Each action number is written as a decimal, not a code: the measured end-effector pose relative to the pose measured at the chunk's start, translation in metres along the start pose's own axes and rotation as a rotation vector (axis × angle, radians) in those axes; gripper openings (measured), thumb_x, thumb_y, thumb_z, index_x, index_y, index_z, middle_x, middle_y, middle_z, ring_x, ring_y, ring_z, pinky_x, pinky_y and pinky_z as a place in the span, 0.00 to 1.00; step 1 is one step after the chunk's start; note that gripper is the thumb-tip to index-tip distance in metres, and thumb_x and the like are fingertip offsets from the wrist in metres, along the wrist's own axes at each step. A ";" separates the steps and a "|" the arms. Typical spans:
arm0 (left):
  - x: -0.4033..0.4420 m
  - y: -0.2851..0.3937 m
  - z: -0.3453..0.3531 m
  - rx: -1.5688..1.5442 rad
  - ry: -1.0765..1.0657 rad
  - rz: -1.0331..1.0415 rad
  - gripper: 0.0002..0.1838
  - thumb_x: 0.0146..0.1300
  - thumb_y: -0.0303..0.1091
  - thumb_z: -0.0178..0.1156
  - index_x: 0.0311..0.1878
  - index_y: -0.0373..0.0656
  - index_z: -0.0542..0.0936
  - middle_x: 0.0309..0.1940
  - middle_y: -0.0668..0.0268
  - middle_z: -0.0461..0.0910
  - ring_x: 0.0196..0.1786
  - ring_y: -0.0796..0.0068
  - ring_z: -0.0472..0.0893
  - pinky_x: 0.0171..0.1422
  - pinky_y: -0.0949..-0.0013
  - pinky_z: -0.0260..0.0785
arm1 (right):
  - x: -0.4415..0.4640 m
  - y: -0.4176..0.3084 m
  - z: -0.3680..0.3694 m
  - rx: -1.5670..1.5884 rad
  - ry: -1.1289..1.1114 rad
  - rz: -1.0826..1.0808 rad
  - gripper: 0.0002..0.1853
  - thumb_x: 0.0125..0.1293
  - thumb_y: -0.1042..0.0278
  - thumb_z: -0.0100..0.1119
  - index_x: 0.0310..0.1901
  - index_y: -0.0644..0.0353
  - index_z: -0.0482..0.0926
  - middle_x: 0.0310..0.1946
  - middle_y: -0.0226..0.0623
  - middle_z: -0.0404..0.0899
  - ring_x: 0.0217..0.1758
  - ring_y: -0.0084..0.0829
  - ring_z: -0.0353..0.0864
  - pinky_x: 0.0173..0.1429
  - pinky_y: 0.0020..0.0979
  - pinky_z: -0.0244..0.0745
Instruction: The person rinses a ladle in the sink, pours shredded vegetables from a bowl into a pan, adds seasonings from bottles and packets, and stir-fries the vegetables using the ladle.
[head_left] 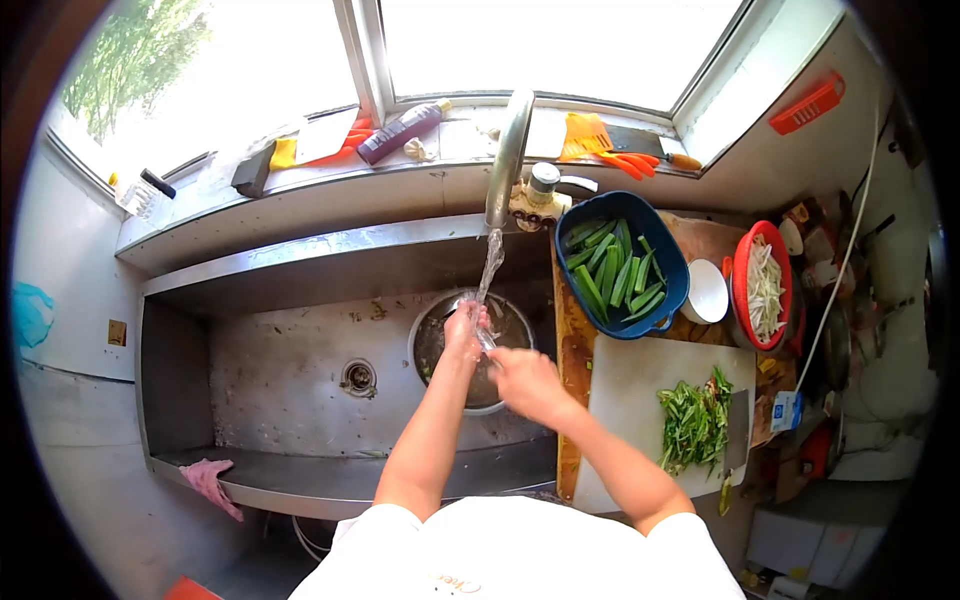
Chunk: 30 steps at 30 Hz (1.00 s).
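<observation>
Water runs from the faucet (510, 150) onto my left hand (465, 328), which is curled over a metal bowl (418, 345) in the sink. Close on its right is my right hand (528, 383), closed in a fist and slightly blurred. A shiny narrow piece (486, 341) shows between the hands; splashing water hides whether it is a tool or water alone. Murky water with pale bits fills part of the bowl, beneath both hands. What my left fingers hold, if anything, is hidden.
Right of the sink stand a blue basin (680, 255) of okra, a white bowl (704, 292) and a red basket (742, 275) of pale slices. A cutting board (625, 380) bears chopped greens (697, 425) and a cleaver (737, 432). A pink cloth (212, 486) hangs over the sink's front edge.
</observation>
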<state>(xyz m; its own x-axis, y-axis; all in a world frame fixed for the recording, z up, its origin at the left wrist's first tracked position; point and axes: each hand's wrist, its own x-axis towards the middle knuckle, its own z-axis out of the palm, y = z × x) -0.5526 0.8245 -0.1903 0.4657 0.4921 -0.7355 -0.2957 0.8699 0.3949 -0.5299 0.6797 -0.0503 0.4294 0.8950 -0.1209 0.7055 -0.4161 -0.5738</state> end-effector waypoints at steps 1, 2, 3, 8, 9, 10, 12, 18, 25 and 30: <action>0.011 -0.004 -0.006 -0.079 -0.027 -0.060 0.13 0.72 0.35 0.42 0.40 0.35 0.72 0.20 0.62 0.73 0.19 0.73 0.71 0.21 0.72 0.66 | 0.017 0.007 -0.002 0.116 0.072 0.032 0.12 0.59 0.63 0.56 0.35 0.64 0.81 0.33 0.50 0.80 0.36 0.56 0.78 0.46 0.46 0.75; 0.018 -0.007 -0.007 -0.160 -0.059 -0.119 0.12 0.71 0.34 0.43 0.40 0.35 0.72 0.21 0.63 0.73 0.20 0.73 0.71 0.21 0.73 0.66 | 0.033 0.005 -0.003 0.174 0.287 0.044 0.09 0.59 0.67 0.56 0.30 0.64 0.82 0.31 0.47 0.81 0.31 0.49 0.81 0.40 0.44 0.76; 0.001 -0.004 -0.003 -0.015 -0.086 -0.113 0.07 0.68 0.30 0.48 0.40 0.37 0.73 0.21 0.65 0.72 0.18 0.75 0.70 0.20 0.75 0.64 | 0.053 0.009 -0.004 0.555 0.172 0.177 0.08 0.60 0.71 0.55 0.32 0.65 0.81 0.30 0.46 0.81 0.29 0.43 0.82 0.36 0.40 0.77; 0.012 -0.033 -0.027 -0.130 -0.389 -0.032 0.07 0.67 0.32 0.49 0.44 0.47 0.75 0.30 0.67 0.76 0.27 0.79 0.77 0.27 0.77 0.70 | 0.089 -0.006 -0.007 1.471 -0.181 0.283 0.07 0.66 0.78 0.50 0.41 0.72 0.76 0.23 0.42 0.77 0.18 0.28 0.79 0.14 0.27 0.69; -0.029 -0.017 -0.008 -0.090 -0.368 -0.046 0.09 0.66 0.27 0.48 0.47 0.48 0.73 0.35 0.63 0.77 0.27 0.79 0.77 0.29 0.76 0.73 | 0.091 -0.010 -0.011 1.122 -0.114 0.239 0.07 0.67 0.75 0.51 0.38 0.70 0.77 0.23 0.43 0.78 0.18 0.30 0.79 0.16 0.30 0.70; -0.058 -0.006 0.006 -0.053 -0.347 -0.058 0.13 0.65 0.22 0.47 0.50 0.48 0.72 0.40 0.58 0.78 0.27 0.80 0.77 0.31 0.75 0.75 | 0.093 -0.013 -0.017 0.770 -0.053 0.195 0.08 0.67 0.72 0.52 0.35 0.68 0.78 0.24 0.43 0.79 0.18 0.32 0.79 0.18 0.32 0.71; -0.074 0.006 0.018 0.067 -0.296 -0.228 0.13 0.66 0.22 0.47 0.52 0.46 0.69 0.37 0.60 0.78 0.27 0.78 0.78 0.25 0.80 0.73 | 0.102 0.014 -0.019 -0.124 0.289 -0.128 0.10 0.65 0.65 0.56 0.31 0.62 0.80 0.25 0.42 0.79 0.23 0.37 0.80 0.25 0.38 0.73; -0.108 0.030 0.041 0.195 -0.264 -0.306 0.27 0.61 0.13 0.44 0.63 0.45 0.60 0.46 0.52 0.77 0.28 0.78 0.78 0.23 0.83 0.74 | 0.169 0.102 -0.108 -0.683 0.735 -0.125 0.23 0.60 0.72 0.48 0.59 0.67 0.70 0.53 0.53 0.74 0.63 0.44 0.70 0.69 0.42 0.60; -0.115 0.037 0.027 0.102 -0.264 -0.248 0.29 0.60 0.12 0.46 0.64 0.45 0.58 0.46 0.49 0.76 0.28 0.75 0.77 0.23 0.82 0.71 | 0.159 0.087 -0.110 -0.344 0.322 0.083 0.23 0.56 0.71 0.52 0.54 0.71 0.68 0.42 0.56 0.79 0.42 0.52 0.82 0.48 0.44 0.78; -0.066 0.003 -0.008 0.083 -0.075 0.014 0.39 0.61 0.12 0.43 0.72 0.54 0.45 0.31 0.58 0.70 0.23 0.79 0.68 0.19 0.79 0.58 | 0.043 0.021 -0.070 -0.093 0.072 0.101 0.28 0.58 0.47 0.60 0.53 0.61 0.74 0.44 0.54 0.80 0.43 0.54 0.81 0.48 0.47 0.77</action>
<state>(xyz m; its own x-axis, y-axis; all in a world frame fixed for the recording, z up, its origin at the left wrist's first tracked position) -0.5910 0.7941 -0.1450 0.5235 0.5031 -0.6876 -0.2338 0.8609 0.4519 -0.4568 0.6979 -0.0108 0.5378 0.8353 -0.1145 0.7045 -0.5198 -0.4832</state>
